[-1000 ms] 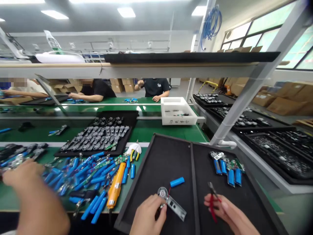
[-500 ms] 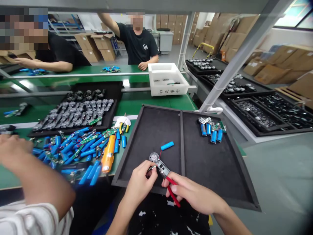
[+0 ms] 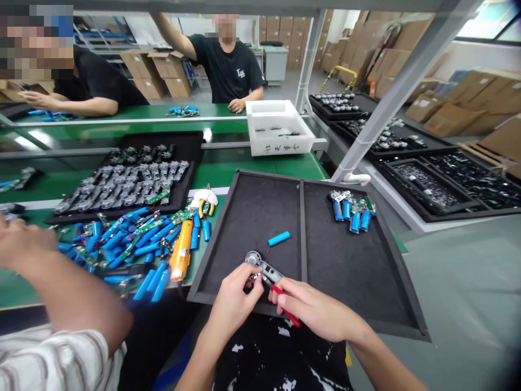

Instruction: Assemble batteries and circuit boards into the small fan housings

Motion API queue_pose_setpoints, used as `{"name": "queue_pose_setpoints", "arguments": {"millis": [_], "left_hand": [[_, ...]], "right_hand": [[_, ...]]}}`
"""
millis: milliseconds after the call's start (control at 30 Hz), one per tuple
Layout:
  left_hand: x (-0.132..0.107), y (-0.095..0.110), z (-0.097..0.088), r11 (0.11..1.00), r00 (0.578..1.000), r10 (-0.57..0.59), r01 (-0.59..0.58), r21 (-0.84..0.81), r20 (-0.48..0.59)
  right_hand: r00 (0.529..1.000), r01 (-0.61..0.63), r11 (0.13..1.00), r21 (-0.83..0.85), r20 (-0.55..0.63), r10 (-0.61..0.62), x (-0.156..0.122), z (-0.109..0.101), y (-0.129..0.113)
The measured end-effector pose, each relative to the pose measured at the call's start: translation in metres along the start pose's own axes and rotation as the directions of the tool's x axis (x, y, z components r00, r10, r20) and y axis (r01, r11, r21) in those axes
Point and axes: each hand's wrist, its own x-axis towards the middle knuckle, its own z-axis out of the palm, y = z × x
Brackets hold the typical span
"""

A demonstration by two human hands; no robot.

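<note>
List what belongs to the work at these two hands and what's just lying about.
In use: left hand gripping a metal bracket with round disc; right hand holding red-handled pliers; black tray beneath them.

Lying about: loose blue cell; blue cells with circuit boards; orange tool; yellow-handled pliers.

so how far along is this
Looks done: blue cylindrical cells with green circuit boards, grouped on the black tray. In hand: silver metal bracket (left hand), red-handled pliers (right hand). Left: one loose blue cell, the blue cell heap on the green bench.
</note>
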Motion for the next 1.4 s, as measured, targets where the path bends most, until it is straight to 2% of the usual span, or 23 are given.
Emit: {"name": "queue_pose_setpoints", "arguments": {"millis": [467, 667, 1033, 1400], "left_hand": [[0.001, -0.002, 0.002, 1.0, 1.0, 0.01, -0.01, 0.003, 0.017], [0.001, -0.002, 0.003, 1.0, 1.0, 0.019, -0.019, 0.024, 0.015], [0.006, -0.004, 0.014, 0.988, 0.994, 0.08, -0.07, 0.136, -0.069], [0.001, -0.005, 0.023, 0.968, 0.982, 0.082, -0.037, 0.248, -0.172]], "right_hand": [[0.998, 0.047, 0.997, -0.069, -0.049, -0.05, -0.001, -0.003, -0.001], [0.997, 0.035, 0.999, -0.019, -0.072, -0.036, -0.001, -0.001, 0.0], [0.994, 0.005, 1.0, -0.013, -0.109, -0.006, -0.002, -0.003, 0.006], [0.994, -0.009, 1.0, 0.0, -0.108, 0.009, 0.001, -0.002, 0.008]]}}
